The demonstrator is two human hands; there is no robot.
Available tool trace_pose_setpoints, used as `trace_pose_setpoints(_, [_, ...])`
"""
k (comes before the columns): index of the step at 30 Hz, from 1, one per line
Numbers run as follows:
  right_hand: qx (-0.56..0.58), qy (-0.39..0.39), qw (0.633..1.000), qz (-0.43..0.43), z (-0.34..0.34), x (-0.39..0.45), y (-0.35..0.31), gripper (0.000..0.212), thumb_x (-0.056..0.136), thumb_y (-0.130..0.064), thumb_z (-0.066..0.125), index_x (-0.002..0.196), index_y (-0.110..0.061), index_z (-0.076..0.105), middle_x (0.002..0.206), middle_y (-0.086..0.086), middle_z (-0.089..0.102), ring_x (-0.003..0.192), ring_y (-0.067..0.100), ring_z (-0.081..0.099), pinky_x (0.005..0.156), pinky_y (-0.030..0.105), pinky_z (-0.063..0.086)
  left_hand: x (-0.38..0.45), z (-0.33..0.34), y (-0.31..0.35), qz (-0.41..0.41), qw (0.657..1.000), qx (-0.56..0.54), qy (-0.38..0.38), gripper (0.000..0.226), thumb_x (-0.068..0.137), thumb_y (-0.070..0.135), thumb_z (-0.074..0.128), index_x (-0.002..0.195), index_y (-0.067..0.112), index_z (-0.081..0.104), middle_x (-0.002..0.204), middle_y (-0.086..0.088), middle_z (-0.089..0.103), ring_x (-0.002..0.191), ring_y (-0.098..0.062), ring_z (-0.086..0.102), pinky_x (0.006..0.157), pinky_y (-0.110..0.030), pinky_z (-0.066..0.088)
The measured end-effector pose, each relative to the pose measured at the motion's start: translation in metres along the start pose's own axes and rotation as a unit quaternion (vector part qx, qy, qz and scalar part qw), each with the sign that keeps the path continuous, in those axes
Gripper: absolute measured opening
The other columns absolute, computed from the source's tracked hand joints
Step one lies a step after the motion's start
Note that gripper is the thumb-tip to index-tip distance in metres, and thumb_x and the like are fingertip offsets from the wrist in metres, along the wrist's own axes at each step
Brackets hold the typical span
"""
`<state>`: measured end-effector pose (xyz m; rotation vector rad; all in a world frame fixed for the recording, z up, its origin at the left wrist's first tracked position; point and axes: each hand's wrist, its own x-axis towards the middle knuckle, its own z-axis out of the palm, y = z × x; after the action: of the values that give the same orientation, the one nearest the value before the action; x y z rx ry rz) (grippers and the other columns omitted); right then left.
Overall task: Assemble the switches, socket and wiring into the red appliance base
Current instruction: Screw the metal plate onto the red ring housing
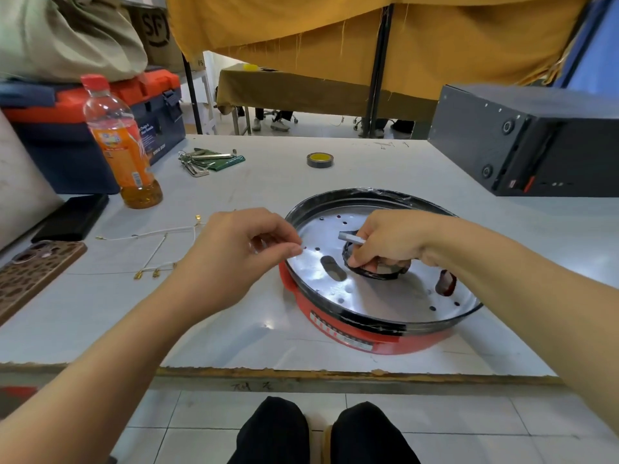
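The red appliance base [361,336] lies upside down on the white table, its shiny metal plate [385,296] facing up with several holes and slots. My right hand [385,239] is over the plate's centre and grips a small grey metal tool [350,237] above a round black opening [371,272]. Just off the plate's left rim, my left hand [241,249] pinches something small between thumb and fingers; what it is cannot be made out. White wires with brass terminals [157,249] lie on the table to the left.
An orange drink bottle [124,145] stands at the left, before a blue and orange toolbox [100,128]. Hex keys [207,160], a tape roll [320,160], two phones [37,269] and a black box [536,139] at the right also sit on the table.
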<state>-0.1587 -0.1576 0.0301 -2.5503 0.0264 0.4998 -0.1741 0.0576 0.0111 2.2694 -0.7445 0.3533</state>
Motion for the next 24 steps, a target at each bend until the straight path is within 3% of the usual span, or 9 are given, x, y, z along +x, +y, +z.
trace_pose_setpoints(6, [0.015, 0.036, 0.999, -0.012, 0.008, 0.001, 0.000, 0.021, 0.083, -0.023, 0.068, 0.070, -0.009, 0.060, 0.066, 0.006, 0.054, 0.059, 0.020, 0.045, 0.059, 0.027, 0.035, 0.004, 0.007, 0.007, 0.020, 0.998, -0.006, -0.051, 0.007, 0.081, 0.030, 0.067, 0.084, 0.030, 0.074, 0.080, 0.015, 0.065, 0.079, -0.002, 0.058, 0.071, -0.015, 0.044])
trace_pose_setpoints(12, [0.023, 0.080, 0.996, -0.039, 0.014, 0.007, 0.003, 0.034, 0.084, -0.023, 0.068, 0.053, -0.014, 0.056, 0.032, -0.010, 0.047, 0.035, 0.004, 0.041, 0.031, 0.011, 0.028, 0.014, 0.016, 0.014, 0.027, 0.995, -0.015, -0.097, 0.002, 0.080, 0.026, 0.070, 0.081, 0.025, 0.071, 0.071, 0.019, 0.067, 0.077, 0.001, 0.058, 0.070, -0.005, 0.039])
trace_pose_setpoints(16, [-0.038, 0.041, 0.995, -0.085, 0.004, 0.002, 0.009, 0.039, 0.082, -0.030, 0.069, 0.050, -0.018, 0.051, 0.032, -0.011, 0.041, 0.031, 0.004, 0.035, 0.038, 0.015, 0.027, 0.018, 0.022, 0.019, 0.037, 0.988, -0.031, -0.146, 0.003, 0.080, 0.026, 0.070, 0.080, 0.025, 0.073, 0.073, 0.011, 0.070, 0.076, -0.002, 0.060, 0.071, -0.008, 0.041])
trace_pose_setpoints(20, [-0.034, -0.031, 0.995, -0.093, -0.012, -0.005, 0.024, 0.038, 0.079, -0.032, 0.071, 0.048, -0.018, 0.054, 0.045, -0.009, 0.045, 0.046, 0.009, 0.035, 0.055, 0.024, 0.029, 0.019, 0.027, 0.022, 0.053, 0.982, -0.042, -0.177, 0.006, 0.081, 0.024, 0.069, 0.081, 0.023, 0.075, 0.076, 0.010, 0.070, 0.073, -0.004, 0.061, 0.060, -0.008, 0.041])
trace_pose_setpoints(24, [-0.039, -0.055, 0.993, -0.094, -0.013, -0.004, 0.028, 0.039, 0.080, -0.028, 0.072, 0.044, -0.021, 0.056, 0.041, -0.012, 0.045, 0.041, 0.003, 0.035, 0.046, 0.014, 0.029, 0.023, 0.033, 0.023, 0.048, 0.979, -0.052, -0.193, 0.007, 0.081, 0.028, 0.068, 0.080, 0.026, 0.074, 0.074, 0.009, 0.070, 0.068, -0.007, 0.061, 0.056, -0.007, 0.039])
